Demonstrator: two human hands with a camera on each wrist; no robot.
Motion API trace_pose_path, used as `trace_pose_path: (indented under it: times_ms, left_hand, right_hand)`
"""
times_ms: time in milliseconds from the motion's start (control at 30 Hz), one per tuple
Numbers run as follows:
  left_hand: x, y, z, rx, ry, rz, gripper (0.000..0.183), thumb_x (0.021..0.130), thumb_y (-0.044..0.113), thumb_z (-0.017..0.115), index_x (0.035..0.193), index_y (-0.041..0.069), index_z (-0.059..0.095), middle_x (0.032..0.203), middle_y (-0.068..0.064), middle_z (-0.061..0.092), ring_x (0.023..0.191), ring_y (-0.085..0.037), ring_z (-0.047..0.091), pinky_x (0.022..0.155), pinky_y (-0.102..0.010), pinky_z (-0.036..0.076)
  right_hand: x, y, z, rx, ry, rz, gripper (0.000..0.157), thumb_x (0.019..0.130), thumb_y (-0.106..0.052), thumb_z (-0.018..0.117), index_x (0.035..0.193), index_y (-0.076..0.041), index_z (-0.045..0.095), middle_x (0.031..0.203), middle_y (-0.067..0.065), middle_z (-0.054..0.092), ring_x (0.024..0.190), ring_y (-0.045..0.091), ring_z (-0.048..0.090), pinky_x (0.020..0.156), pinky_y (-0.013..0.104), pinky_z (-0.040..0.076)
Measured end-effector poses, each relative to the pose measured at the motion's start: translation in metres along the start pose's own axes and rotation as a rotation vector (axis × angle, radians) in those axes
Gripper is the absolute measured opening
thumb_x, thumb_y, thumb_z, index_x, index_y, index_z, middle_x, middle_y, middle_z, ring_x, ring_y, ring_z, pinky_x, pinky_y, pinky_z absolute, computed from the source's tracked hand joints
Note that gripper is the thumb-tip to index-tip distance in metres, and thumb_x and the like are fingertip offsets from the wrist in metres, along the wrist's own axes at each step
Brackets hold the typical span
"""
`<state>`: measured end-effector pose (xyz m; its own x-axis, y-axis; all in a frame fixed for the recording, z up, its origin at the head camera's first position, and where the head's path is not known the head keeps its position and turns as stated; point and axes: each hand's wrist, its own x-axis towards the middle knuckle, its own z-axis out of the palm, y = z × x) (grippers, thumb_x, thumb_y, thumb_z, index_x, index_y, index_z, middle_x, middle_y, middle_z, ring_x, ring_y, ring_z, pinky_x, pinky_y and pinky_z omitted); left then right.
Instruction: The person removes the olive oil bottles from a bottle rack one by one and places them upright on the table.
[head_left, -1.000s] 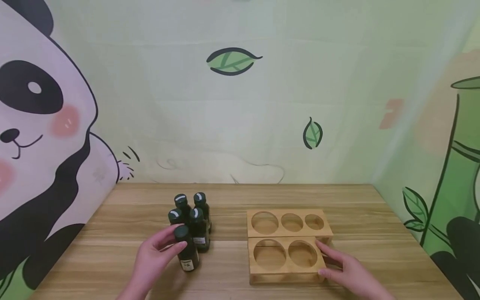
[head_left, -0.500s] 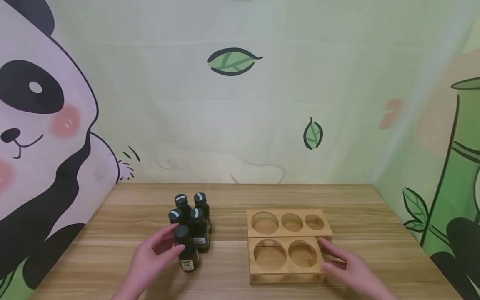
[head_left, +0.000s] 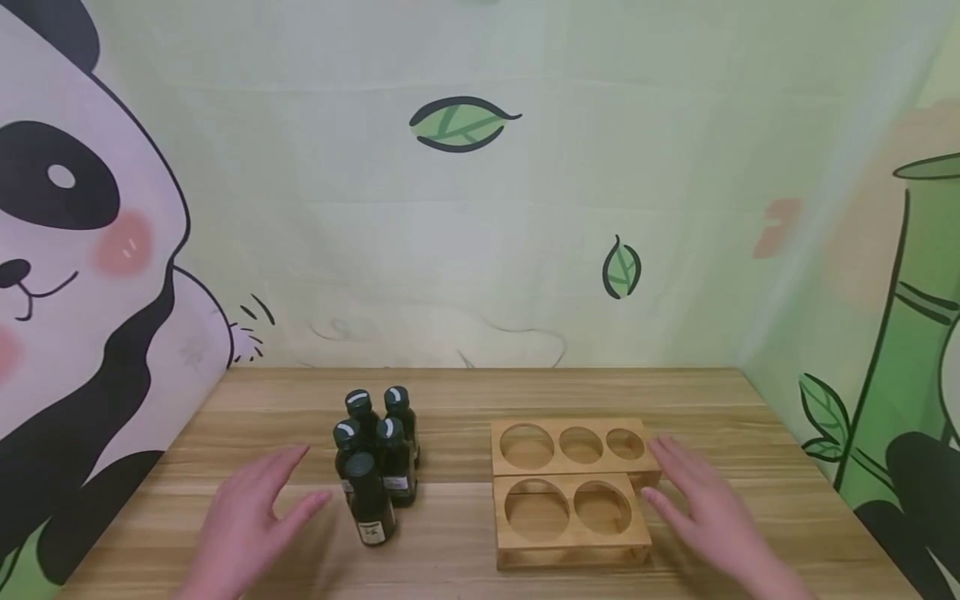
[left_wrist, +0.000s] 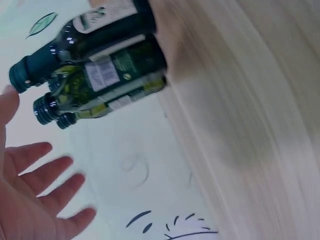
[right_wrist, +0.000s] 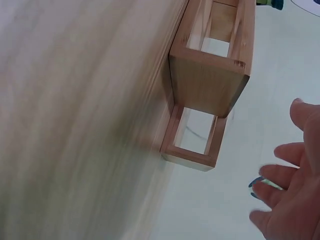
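Note:
Several dark green glass bottles with dark caps stand upright in a tight cluster on the left half of the table. The nearest bottle point(head_left: 371, 502) has a small pale label low on its side. My left hand point(head_left: 243, 517) is left of it with fingers spread, holding nothing; a gap shows between hand and bottles. Two wooden holders lie against each other at right: a front holder point(head_left: 572, 557) with two round holes and a back holder point(head_left: 564, 467) with three smaller ones. Beside their right ends my right hand point(head_left: 708, 508) has its fingers extended and grips nothing.
The wood-grain table point(head_left: 450, 533) runs back to a pale green cloth backdrop point(head_left: 480, 217) printed with leaves, a panda point(head_left: 82, 275) and bamboo. In the right wrist view, the front holder's end point(right_wrist: 207, 87) shows open sides.
My left hand has let go of the nearest bottle and drawn back leftward. My right hand has come off the front holder, moving slightly right and back. Bottles and holders stay put.

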<state>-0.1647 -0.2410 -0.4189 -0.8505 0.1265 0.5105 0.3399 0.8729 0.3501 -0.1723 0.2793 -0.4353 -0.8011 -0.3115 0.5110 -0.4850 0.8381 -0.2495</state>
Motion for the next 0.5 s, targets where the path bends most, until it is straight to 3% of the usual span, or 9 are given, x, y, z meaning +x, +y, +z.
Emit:
trace_pose_path:
  times_ms: [67, 133, 200, 267, 367, 500]
  left_hand:
    - [-0.002, -0.004, 0.001, 0.091, -0.002, 0.029, 0.072, 0.086, 0.048, 0.074, 0.140, 0.005, 0.053, 0.141, -0.024, 0.050, 0.128, -0.047, 0.043, 0.100, -0.071, 0.026]
    - [-0.004, -0.008, 0.003, 0.165, -0.031, 0.034, 0.080, 0.086, 0.055, 0.069, 0.148, 0.010, 0.044, 0.152, -0.023, 0.037, 0.140, -0.048, 0.025, 0.106, -0.075, 0.008]
    - [-0.006, -0.012, 0.006, 0.221, -0.076, 0.029, 0.085, 0.088, 0.061, 0.063, 0.154, 0.016, 0.035, 0.159, -0.022, 0.023, 0.147, -0.046, 0.005, 0.107, -0.071, -0.012]
    - [-0.008, -0.015, 0.009, 0.256, -0.125, 0.011, 0.087, 0.089, 0.064, 0.058, 0.157, 0.021, 0.028, 0.164, -0.018, 0.010, 0.147, -0.042, -0.010, 0.103, -0.065, -0.024]
    - [-0.011, -0.019, 0.014, 0.267, -0.197, -0.028, 0.087, 0.091, 0.066, 0.054, 0.159, 0.023, 0.022, 0.165, -0.013, -0.005, 0.145, -0.037, -0.021, 0.099, -0.060, -0.030]
    - [-0.012, -0.022, 0.017, 0.258, -0.256, -0.067, 0.087, 0.092, 0.066, 0.051, 0.160, 0.023, 0.018, 0.164, -0.011, -0.011, 0.144, -0.038, -0.024, 0.097, -0.062, -0.031]
  right_hand:
    - [0.001, 0.001, 0.000, -0.062, -0.030, 0.012, 0.067, 0.094, -0.032, 0.066, 0.147, 0.001, 0.042, 0.153, 0.024, 0.035, 0.138, 0.046, 0.033, 0.119, 0.047, 0.006]
    - [0.002, 0.002, 0.001, -0.109, -0.064, 0.033, 0.071, 0.096, -0.037, 0.063, 0.151, -0.001, 0.036, 0.157, 0.024, 0.024, 0.141, 0.047, 0.024, 0.117, 0.047, -0.004]
    - [0.001, 0.002, 0.002, -0.148, -0.106, 0.065, 0.074, 0.098, -0.042, 0.059, 0.154, -0.004, 0.031, 0.160, 0.024, 0.015, 0.144, 0.048, 0.016, 0.115, 0.050, -0.009]
    - [0.000, 0.003, 0.002, -0.179, -0.145, 0.094, 0.075, 0.099, -0.045, 0.056, 0.156, -0.006, 0.027, 0.161, 0.023, 0.009, 0.145, 0.048, 0.009, 0.113, 0.053, -0.013]
    - [-0.001, 0.004, 0.002, -0.201, -0.197, 0.133, 0.077, 0.099, -0.048, 0.052, 0.158, -0.011, 0.021, 0.162, 0.023, 0.004, 0.146, 0.047, 0.001, 0.111, 0.055, -0.016]
    - [-0.001, 0.004, 0.002, -0.202, -0.234, 0.160, 0.077, 0.100, -0.051, 0.049, 0.159, -0.014, 0.016, 0.162, 0.023, 0.004, 0.146, 0.047, -0.001, 0.110, 0.058, -0.017]
